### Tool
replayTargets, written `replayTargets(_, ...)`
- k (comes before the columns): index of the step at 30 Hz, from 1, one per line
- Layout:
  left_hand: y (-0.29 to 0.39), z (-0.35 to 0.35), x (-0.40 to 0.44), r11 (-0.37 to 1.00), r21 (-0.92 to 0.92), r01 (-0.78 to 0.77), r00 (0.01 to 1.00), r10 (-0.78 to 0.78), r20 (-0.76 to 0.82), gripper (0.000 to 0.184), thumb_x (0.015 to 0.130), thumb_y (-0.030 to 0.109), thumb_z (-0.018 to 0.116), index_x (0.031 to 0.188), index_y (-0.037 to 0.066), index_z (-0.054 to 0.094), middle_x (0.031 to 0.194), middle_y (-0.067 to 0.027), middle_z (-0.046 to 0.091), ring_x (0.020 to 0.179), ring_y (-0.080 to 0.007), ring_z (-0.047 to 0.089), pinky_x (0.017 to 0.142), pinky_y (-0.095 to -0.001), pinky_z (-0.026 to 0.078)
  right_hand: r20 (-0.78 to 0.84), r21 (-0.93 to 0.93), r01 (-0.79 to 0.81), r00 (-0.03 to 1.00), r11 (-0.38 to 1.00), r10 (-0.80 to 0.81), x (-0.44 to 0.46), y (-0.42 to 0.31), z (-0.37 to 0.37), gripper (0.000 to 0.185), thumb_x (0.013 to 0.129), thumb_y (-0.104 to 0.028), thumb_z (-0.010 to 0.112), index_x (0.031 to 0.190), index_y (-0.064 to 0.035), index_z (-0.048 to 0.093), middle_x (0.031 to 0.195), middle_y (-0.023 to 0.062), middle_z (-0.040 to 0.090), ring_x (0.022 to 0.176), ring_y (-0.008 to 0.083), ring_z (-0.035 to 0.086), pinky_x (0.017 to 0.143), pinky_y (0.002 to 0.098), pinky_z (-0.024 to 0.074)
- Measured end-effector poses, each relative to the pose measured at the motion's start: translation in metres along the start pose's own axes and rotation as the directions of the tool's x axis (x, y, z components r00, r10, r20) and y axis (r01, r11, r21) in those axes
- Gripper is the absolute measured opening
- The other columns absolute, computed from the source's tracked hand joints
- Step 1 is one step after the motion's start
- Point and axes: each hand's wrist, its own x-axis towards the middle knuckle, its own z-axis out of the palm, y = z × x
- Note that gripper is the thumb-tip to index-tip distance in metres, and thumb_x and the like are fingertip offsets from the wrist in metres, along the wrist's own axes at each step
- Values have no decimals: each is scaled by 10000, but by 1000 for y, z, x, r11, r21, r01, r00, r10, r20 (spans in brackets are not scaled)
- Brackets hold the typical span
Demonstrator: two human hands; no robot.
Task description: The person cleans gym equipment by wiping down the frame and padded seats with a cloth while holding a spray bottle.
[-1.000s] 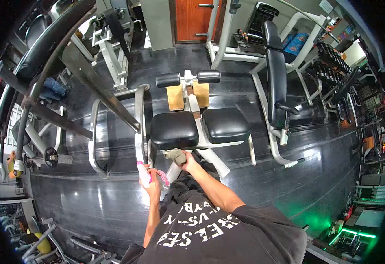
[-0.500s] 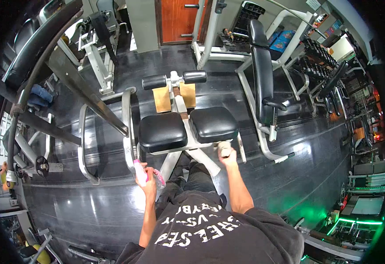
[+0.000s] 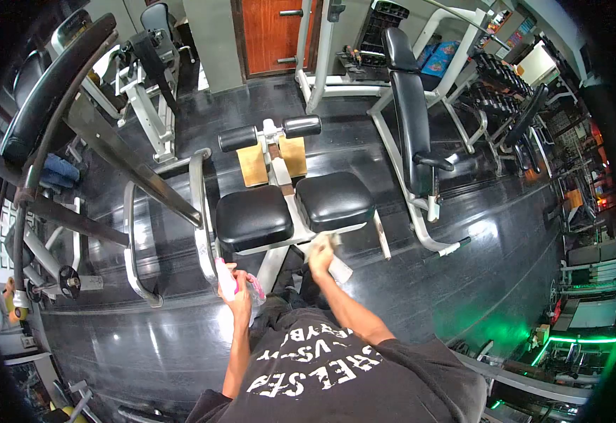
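My left hand (image 3: 237, 299) is wrapped round a spray bottle (image 3: 225, 278) with a white and pink head and a see-through pink body. It is low in the view, just in front of the left seat pad (image 3: 254, 216). My right hand (image 3: 320, 262) grips a crumpled pale cloth (image 3: 330, 240), partly hidden by the fingers. That hand is at the near edge of the bench, by the white frame below the right seat pad (image 3: 335, 201). Whether the cloth touches the frame I cannot tell.
Black rollers (image 3: 302, 126) and yellowish boards (image 3: 253, 165) sit at the bench's far end. Bent metal bars (image 3: 199, 190) stand close on the left. An upright padded bench (image 3: 412, 127) is to the right. Behind are a red-brown door (image 3: 274, 39) and a dumbbell rack (image 3: 495, 92).
My right hand has moved left with the cloth, from under the right pad's outer part towards the bench's middle. My left hand keeps the spray bottle in about the same place.
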Motion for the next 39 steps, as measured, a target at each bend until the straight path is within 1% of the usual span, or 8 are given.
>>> replayTargets(6, 3, 7, 0, 1000, -14, 19, 1000, -19, 24, 216, 902, -37, 538, 1108, 11, 495, 700, -38, 553, 618, -107, 557, 607, -267, 491, 674, 223, 310, 636, 924, -376, -70, -91, -7, 344, 939, -282, 483, 1146, -47, 624, 959, 163, 691, 880, 285, 667, 787, 421, 507)
replayTargets(8, -3, 5, 2, 1000, -24, 16, 999, -15, 40, 221, 896, -40, 552, 1104, 6, 495, 707, -48, 570, 600, -128, 586, 597, -279, 506, 841, 221, -421, 539, 880, 47, -70, -82, 27, 348, 959, -282, 451, 1110, -26, 634, 1024, 106, 682, 944, 231, 649, 815, 381, 506)
replayTargets(9, -2, 5, 2, 1000, -22, 14, 999, -13, 41, 221, 896, -40, 552, 1104, 6, 495, 707, -48, 570, 600, -128, 586, 597, -279, 506, 919, 206, -773, 363, 599, 152, -61, -76, 29, 341, 974, -273, 416, 1098, -40, 631, 1086, 79, 664, 1004, 220, 630, 845, 348, 501)
replayTargets(17, 0, 11, 3, 994, -104, 29, 999, -25, 41, 209, 903, -49, 534, 1097, 9, 486, 699, -50, 560, 610, -134, 589, 589, -278, 502, 925, 375, -927, 371, -29, 81, 57, -16, -41, 254, 891, -140, 462, 1067, -18, 599, 1019, 142, 656, 894, 272, 665, 857, 399, 562)
replayTargets(27, 8, 7, 3, 1000, -9, 26, 999, -26, 31, 193, 904, -38, 541, 1084, 16, 496, 705, -41, 554, 612, -121, 575, 587, -272, 499, 846, 412, -911, 395, 31, 359, 107, -18, -100, 228, 882, -152, 468, 1040, -54, 600, 886, 72, 662, 744, 192, 665, 562, 327, 558)
replayTargets(31, 18, 6, 2, 996, -85, 39, 998, -35, 44, 191, 904, -35, 546, 1082, 12, 495, 698, -39, 549, 608, -120, 572, 586, -271, 498, 628, 677, -733, 618, 60, 472, 151, 26, -127, 229, 926, -212, 446, 1011, -73, 606, 872, 59, 667, 727, 199, 671, 602, 344, 577)
replayTargets(37, 17, 9, 1, 994, -72, 87, 991, -78, 112, 192, 900, -54, 537, 1077, 4, 495, 704, -46, 551, 609, -125, 581, 574, -263, 496, -230, 674, -165, 880, 720, 417, 156, 17, -130, 255, 963, -176, 486, 1173, -47, 550, 1060, 94, 623, 901, 169, 623, 774, 314, 516)
replayTargets(39, 12, 10, 3, 997, -70, -7, 987, 18, 158, 189, 897, -57, 539, 1072, 1, 496, 718, -57, 562, 612, -129, 588, 573, -262, 498, -87, 613, -277, 907, 740, 412, 128, -2, -111, 274, 962, -185, 505, 1184, -29, 543, 1026, 92, 625, 892, 210, 598, 790, 340, 482)
